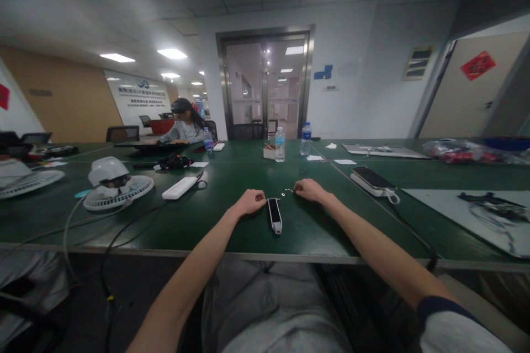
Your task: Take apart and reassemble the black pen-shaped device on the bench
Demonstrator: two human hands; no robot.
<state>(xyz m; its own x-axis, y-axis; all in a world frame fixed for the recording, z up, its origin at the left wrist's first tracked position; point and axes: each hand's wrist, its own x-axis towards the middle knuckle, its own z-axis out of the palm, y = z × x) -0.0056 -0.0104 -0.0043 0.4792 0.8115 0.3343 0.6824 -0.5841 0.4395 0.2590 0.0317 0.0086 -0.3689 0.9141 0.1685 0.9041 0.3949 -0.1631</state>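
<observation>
A slim white device with a long black face (274,213) lies on the green table in front of me. Beside its far end is my left hand (250,202), its fingers drawn together; whatever is between the fingertips is too small to make out. Just beyond the device, a short shiny chain of small metal pieces (284,194) stretches to the right over the tabletop. At the chain's right end, my right hand (309,190) is closed in a pinch, the fingertips on the last links.
Left of my hands lie a white power bank (180,187) and a white fan (118,193) with cables. Water bottles (280,145) stand further back. To the right are a phone on a white block (374,178) and a pale board (447,204). A person (184,127) sits across the table.
</observation>
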